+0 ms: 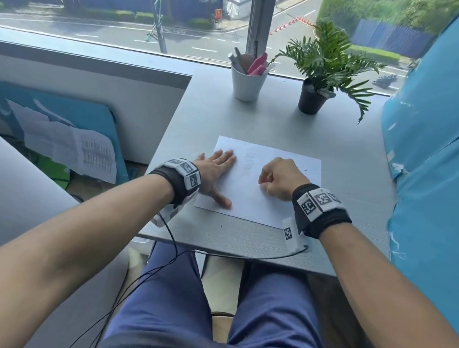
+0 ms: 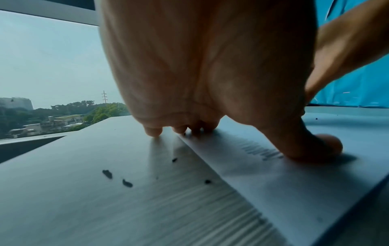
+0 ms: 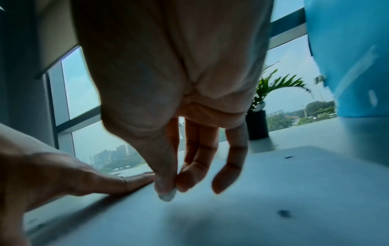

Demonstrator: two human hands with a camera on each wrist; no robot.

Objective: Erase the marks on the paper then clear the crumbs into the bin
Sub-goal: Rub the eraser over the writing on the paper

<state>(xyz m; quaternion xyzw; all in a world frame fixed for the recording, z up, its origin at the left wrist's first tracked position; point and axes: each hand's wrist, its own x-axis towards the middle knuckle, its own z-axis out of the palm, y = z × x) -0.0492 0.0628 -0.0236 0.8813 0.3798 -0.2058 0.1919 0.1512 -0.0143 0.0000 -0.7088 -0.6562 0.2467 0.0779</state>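
Grey tabletop (image 1: 344, 187) by the window carried the paper (image 1: 259, 205) near its front edge, dark crumbs (image 2: 107, 174) beside the sheet's left edge. The left hand (image 1: 213, 176) pressed flat, fingers straight, on the sheet's left edge. The right hand (image 1: 279, 179) pinched a small white eraser (image 3: 168, 196) over the paper.

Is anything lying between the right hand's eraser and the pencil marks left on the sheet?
Nothing visible. The right hand pinches a small white eraser just above the white paper sheet; the faint pencil marks lie uncovered between it and the flat left hand.
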